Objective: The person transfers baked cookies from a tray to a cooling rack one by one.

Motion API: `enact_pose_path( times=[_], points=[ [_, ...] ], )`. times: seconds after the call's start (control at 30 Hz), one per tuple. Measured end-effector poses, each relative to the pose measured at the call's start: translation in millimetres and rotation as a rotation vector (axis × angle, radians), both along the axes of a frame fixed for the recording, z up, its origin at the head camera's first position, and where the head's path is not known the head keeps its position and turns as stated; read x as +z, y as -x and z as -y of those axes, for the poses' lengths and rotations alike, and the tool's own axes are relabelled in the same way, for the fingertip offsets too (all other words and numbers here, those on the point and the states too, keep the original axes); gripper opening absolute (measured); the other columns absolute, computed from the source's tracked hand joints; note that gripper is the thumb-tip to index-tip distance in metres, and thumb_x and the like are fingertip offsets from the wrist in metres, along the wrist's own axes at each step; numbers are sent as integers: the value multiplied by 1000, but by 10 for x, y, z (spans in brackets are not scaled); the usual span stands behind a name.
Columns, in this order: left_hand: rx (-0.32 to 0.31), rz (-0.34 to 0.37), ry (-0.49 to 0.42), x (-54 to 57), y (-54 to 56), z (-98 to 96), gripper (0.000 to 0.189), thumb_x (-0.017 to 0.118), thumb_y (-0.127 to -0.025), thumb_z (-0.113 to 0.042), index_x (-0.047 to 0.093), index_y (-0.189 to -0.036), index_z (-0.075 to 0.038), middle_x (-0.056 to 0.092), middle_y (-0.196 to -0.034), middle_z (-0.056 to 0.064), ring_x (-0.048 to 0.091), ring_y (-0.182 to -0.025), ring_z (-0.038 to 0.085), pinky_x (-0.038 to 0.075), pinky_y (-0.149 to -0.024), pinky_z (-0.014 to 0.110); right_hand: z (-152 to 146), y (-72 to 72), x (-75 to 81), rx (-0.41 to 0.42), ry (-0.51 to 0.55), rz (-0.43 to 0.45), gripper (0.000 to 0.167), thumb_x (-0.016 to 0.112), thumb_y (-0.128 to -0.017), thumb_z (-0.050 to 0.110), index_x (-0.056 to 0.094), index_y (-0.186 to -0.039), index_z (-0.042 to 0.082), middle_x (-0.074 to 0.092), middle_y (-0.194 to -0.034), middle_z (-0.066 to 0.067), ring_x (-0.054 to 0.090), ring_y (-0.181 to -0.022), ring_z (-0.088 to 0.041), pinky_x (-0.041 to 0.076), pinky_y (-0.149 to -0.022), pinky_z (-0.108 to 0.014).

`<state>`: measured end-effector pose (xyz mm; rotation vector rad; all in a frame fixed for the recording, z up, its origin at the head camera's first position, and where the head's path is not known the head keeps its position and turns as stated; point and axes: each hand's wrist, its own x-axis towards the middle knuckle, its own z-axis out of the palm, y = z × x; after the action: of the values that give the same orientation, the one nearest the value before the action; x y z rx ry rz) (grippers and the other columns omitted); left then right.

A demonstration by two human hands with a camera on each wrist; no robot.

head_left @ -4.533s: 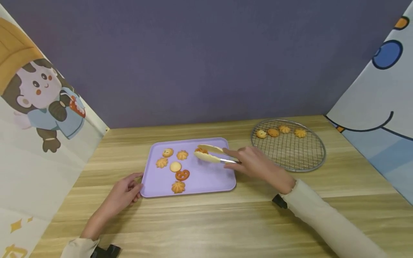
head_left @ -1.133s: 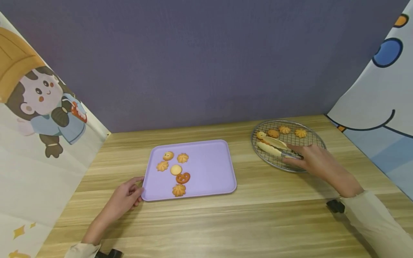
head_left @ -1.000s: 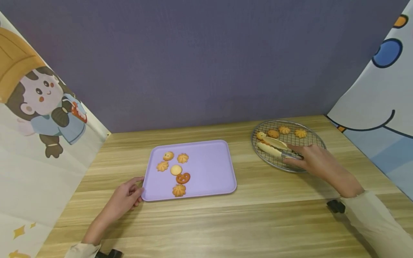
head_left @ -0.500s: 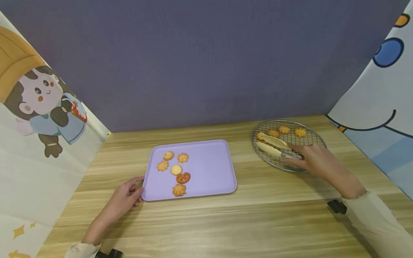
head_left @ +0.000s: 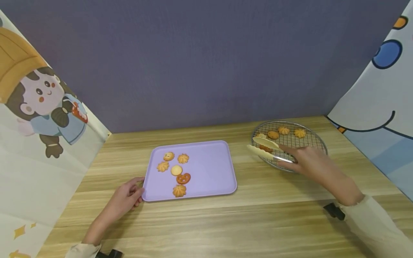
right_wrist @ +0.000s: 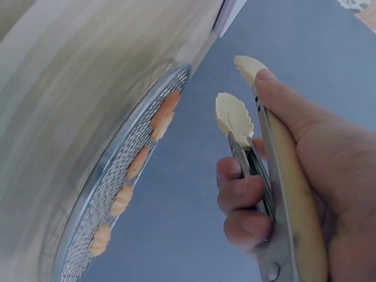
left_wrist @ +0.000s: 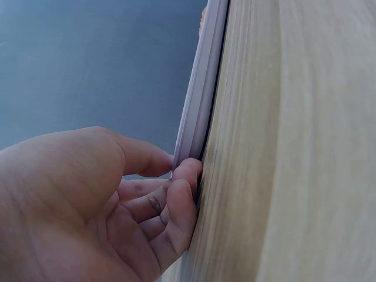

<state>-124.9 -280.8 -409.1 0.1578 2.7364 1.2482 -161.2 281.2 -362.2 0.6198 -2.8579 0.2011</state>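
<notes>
In the head view my left hand (head_left: 124,197) holds the near left corner of a lilac tray (head_left: 209,168); the left wrist view has thumb and fingers pinching its rim (left_wrist: 197,106). Cookies lie on the tray's left half, among them a pretzel (head_left: 183,178) and a plain round cookie (head_left: 176,170). My right hand (head_left: 311,165) grips tongs (head_left: 260,152) with cream tips, held above the left part of a round wire rack (head_left: 311,145). The tips are spread apart with nothing between them. Partly hidden below them, a reddish-brown cookie (head_left: 265,148) rests on the rack.
Along the rack's back lie a brown oval cookie (head_left: 273,134) and two ridged cookies (head_left: 284,130); another cookie (head_left: 260,135) at left is partly covered by the tongs. A dark panel (head_left: 206,64) stands behind the wooden table (head_left: 206,225), with printed walls at both sides.
The tongs carried the reddish-brown cookie from the tray to the rack, then let it go. In the last half second they spread, rose and shifted slightly left. The left hand stayed at the tray.
</notes>
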Motion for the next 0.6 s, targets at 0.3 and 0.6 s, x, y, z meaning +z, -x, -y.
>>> enact_pose_path(
  times=[0.3, 0.6],
  points=[
    [-6, -9, -1, -18, 15, 8, 43, 54, -101, -5, 46, -142, 4, 59, -73, 8, 56, -57, 14, 51, -45, 28, 172, -119, 7, 51, -33, -126, 81, 76, -83, 52, 50, -143, 4, 65, -78, -17, 37, -38, -7, 33, -35, -22],
    [-12, -14, -14, -27, 2, 25, 42, 54, -101, -4, 46, -142, 5, 59, -72, 8, 56, -56, 15, 51, -45, 28, 420, -246, -3, 134, -3, -252, 95, 74, -77, 64, 45, -147, 6, 67, -97, -28, 64, -61, -31, 47, -39, -37]
  ],
)
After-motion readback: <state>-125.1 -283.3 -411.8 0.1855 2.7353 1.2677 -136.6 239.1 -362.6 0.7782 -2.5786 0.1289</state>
